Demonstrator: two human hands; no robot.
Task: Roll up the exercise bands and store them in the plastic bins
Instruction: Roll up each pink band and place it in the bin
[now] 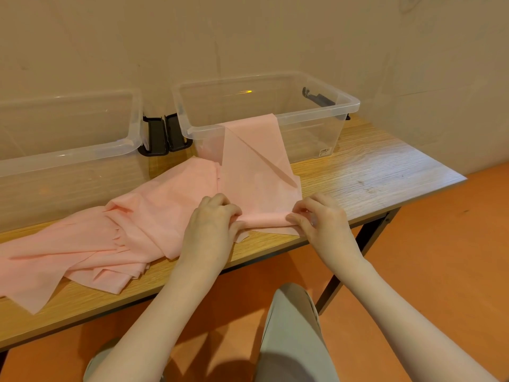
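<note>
A long pink exercise band [256, 172] runs from the front rim of the right clear bin [316, 106] down onto the wooden table. Its near end is folded into a short roll at the table's front edge. My left hand [212, 224] pinches the roll's left end and my right hand [319, 219] pinches its right end. A heap of several more pink bands [91, 244] lies crumpled to the left on the table. The left clear bin [68, 128] stands behind that heap.
The wooden table [371, 172] stands against a beige wall, its right edge close to the right bin. Black lid latches [165, 133] hang between the two bins. Below are an orange floor and my knees.
</note>
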